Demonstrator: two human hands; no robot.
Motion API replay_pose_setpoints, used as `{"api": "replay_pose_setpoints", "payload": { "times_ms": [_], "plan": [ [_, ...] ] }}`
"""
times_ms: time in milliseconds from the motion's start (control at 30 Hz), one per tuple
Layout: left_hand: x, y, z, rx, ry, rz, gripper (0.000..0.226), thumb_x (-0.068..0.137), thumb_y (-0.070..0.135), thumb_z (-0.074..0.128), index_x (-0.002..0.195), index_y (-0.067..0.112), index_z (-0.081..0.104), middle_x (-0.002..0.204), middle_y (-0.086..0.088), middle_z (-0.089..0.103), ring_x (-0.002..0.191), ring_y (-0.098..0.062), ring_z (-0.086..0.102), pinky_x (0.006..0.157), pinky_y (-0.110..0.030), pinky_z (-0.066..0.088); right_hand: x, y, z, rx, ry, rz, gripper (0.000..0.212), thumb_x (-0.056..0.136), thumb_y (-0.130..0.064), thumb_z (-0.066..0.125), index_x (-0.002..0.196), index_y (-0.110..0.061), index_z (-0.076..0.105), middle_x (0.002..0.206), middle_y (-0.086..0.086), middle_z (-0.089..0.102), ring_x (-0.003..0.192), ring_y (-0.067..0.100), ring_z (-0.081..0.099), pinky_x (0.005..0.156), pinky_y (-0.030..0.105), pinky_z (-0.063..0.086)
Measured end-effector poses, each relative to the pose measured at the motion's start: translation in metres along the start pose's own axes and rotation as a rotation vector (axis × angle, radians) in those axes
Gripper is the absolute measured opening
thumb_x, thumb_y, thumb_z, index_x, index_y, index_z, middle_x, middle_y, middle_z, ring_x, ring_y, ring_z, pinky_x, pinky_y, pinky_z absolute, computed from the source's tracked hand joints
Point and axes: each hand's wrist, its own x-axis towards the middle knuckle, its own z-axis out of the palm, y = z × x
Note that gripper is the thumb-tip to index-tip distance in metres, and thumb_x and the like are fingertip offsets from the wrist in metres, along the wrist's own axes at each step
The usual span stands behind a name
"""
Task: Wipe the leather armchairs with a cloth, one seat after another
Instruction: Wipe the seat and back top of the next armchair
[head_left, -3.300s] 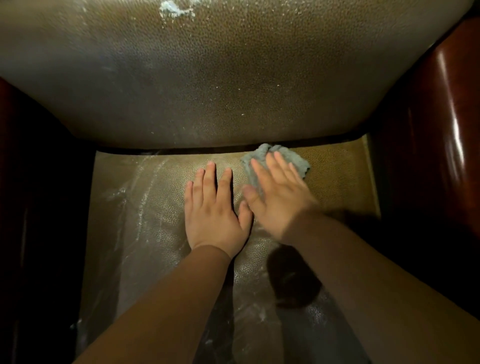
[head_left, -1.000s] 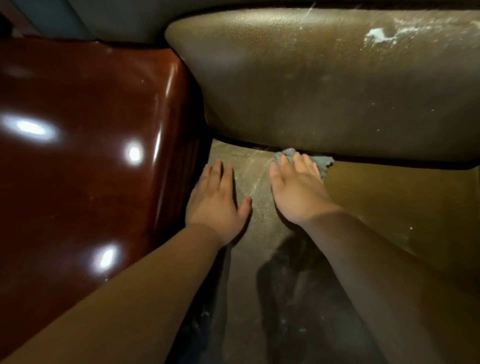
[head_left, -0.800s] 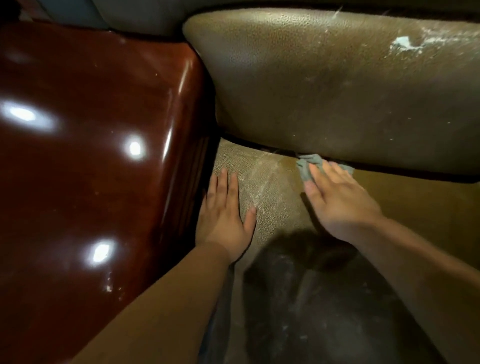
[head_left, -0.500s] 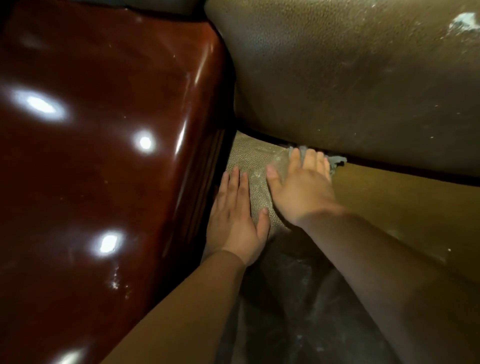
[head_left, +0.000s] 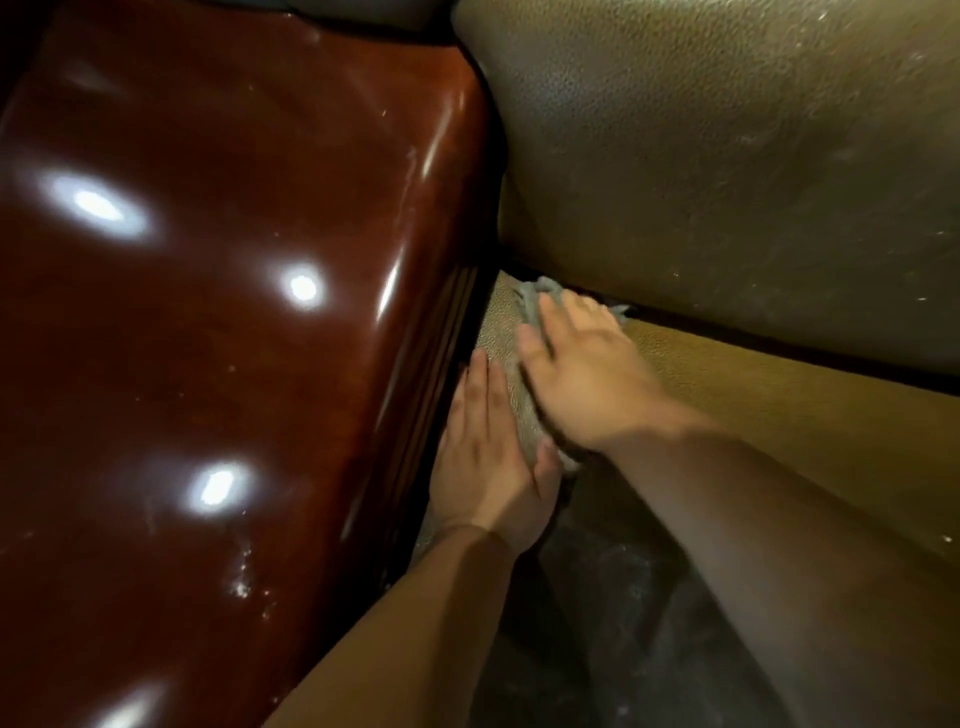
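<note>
Head view, looking down into the back left corner of a leather armchair. The right hand (head_left: 587, 384) lies flat, palm down, at the centre of the frame, with its fingers (head_left: 582, 312) straight and slightly spread, pressing a grey cloth (head_left: 535, 299) onto the seat cushion (head_left: 779, 405). The cloth sits under the fingers and palm; its crumpled edge shows just beyond the fingertips, tucked against the dark seam where the cushion meets the backrest (head_left: 727, 156), and a small frayed bit pokes out on the right side of the hand. The hand is somewhat blurred.

The left hand (head_left: 488, 457) rests flat on the cushion just below and left of the right hand, its fingers straight and held close together, pointing up the frame along the narrow gap beside the armrest. Its thumb stands out to the right, near the right wrist. It does not touch the cloth.

The glossy reddish-brown armrest (head_left: 234, 312) fills the left half of the frame, with several bright light reflections on it. The pebbled olive-brown backrest fills the upper right and carries pale dusty specks. The lower part of the cushion lies in the shadow of both forearms.
</note>
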Motion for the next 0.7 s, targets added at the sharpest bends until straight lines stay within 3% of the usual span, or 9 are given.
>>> {"api": "replay_pose_setpoints", "payload": {
  "times_ms": [100,200,267,367,567,700],
  "plan": [
    [-0.003,-0.001,0.000,-0.016,0.024,0.013,0.086,0.100,0.055,0.024,0.168,0.009,0.001,0.177,-0.006,-0.008,0.162,-0.020,-0.003,0.127,-0.027,-0.008,-0.035,0.035,-0.013,-0.085,0.019,0.002,0.087,0.095,-0.074,-0.001,0.166,-0.025,0.013,0.173,0.002,0.012,0.160,0.019,0.007,0.130,0.041,0.010],
    [-0.002,-0.002,0.007,0.004,0.086,0.014,0.084,0.100,0.052,0.030,0.168,0.006,0.009,0.177,-0.010,0.001,0.162,-0.023,0.007,0.129,-0.029,0.000,-0.037,0.037,-0.013,-0.094,0.000,0.065,0.100,0.087,-0.079,-0.007,0.166,-0.021,0.013,0.173,0.007,0.014,0.160,0.021,0.007,0.130,0.040,0.009],
    [0.000,-0.002,0.014,0.059,0.096,-0.008,0.088,0.096,0.052,0.034,0.167,0.005,0.011,0.176,-0.013,0.003,0.162,-0.025,0.010,0.130,-0.033,0.007,-0.014,0.008,-0.007,-0.050,-0.019,0.031,0.087,0.097,-0.072,0.007,0.165,-0.018,0.017,0.172,0.009,0.015,0.160,0.023,0.008,0.129,0.037,0.005],
    [-0.003,-0.004,0.021,0.098,0.124,-0.005,0.092,0.093,0.050,0.041,0.165,-0.001,0.018,0.174,-0.017,0.011,0.158,-0.029,0.022,0.128,-0.039,0.024,0.022,-0.033,0.002,-0.009,-0.015,-0.165,0.065,0.110,-0.049,0.024,0.163,-0.010,0.023,0.172,0.013,0.013,0.160,0.024,0.006,0.129,0.034,0.003],
    [-0.002,-0.003,0.015,0.087,0.113,0.007,0.090,0.096,0.053,0.034,0.167,0.005,0.007,0.176,-0.011,0.001,0.162,-0.024,0.007,0.131,-0.035,0.008,-0.002,0.005,-0.020,-0.109,-0.054,-0.269,0.053,0.112,-0.037,0.027,0.162,-0.019,0.031,0.172,0.004,0.020,0.160,0.017,0.007,0.127,0.029,0.002],
    [-0.001,-0.005,0.017,0.047,0.150,-0.004,0.087,0.095,0.050,0.037,0.167,0.005,0.016,0.176,-0.011,0.008,0.161,-0.026,0.014,0.130,-0.033,0.007,-0.015,0.020,-0.024,-0.174,0.001,-0.278,0.055,0.110,-0.039,0.030,0.160,-0.016,0.035,0.171,0.007,0.021,0.160,0.020,0.010,0.128,0.032,0.006]
  ]
}}
